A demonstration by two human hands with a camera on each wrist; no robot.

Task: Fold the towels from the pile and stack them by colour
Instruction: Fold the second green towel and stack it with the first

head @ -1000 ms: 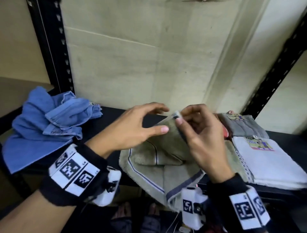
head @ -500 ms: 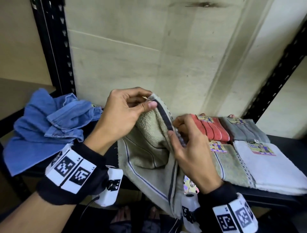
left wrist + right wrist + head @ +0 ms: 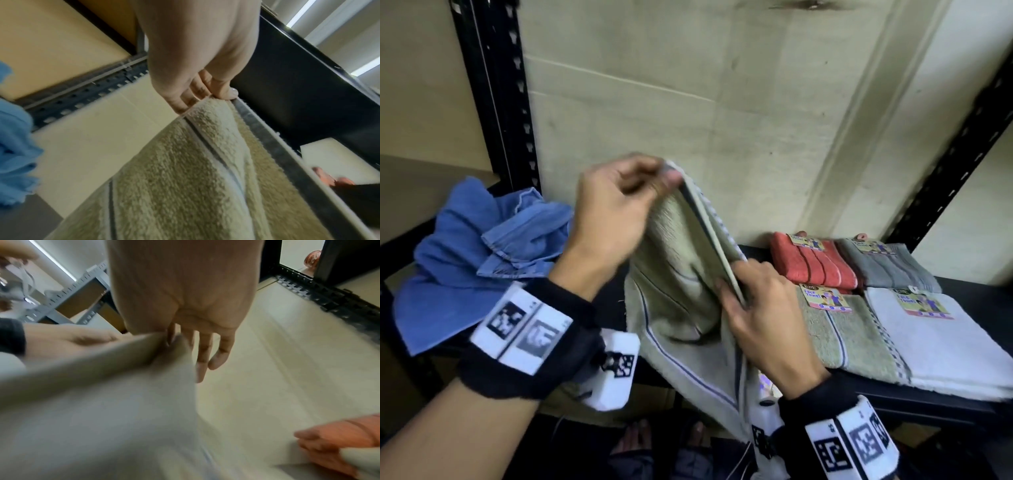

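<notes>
Crowding the black shelf [image 3: 959, 287] to your right are four folded face towels with paper labels: a ribbed orange-red towel [image 3: 815, 263] and a grey towel [image 3: 887, 267] at the back, an olive-green towel [image 3: 849, 339] and a white towel [image 3: 941, 342] in front, each touching its neighbours. To your left a crumpled blue cloth pile [image 3: 469, 260] lies against the black perforated upright [image 3: 496, 92].

Between them you hold the beige towel [image 3: 681, 308] raised off the shelf. Your left hand [image 3: 616, 216] pinches its top corner between thumb and fingertips [image 3: 230, 94]; your right hand [image 3: 760, 315] grips the same bordered edge lower down, so that edge runs taut and slanted between both hands. Its looped terry pile is coarse, crossed by thin dark stripes and a flat woven grey band, and the rest hangs below the shelf edge.
</notes>
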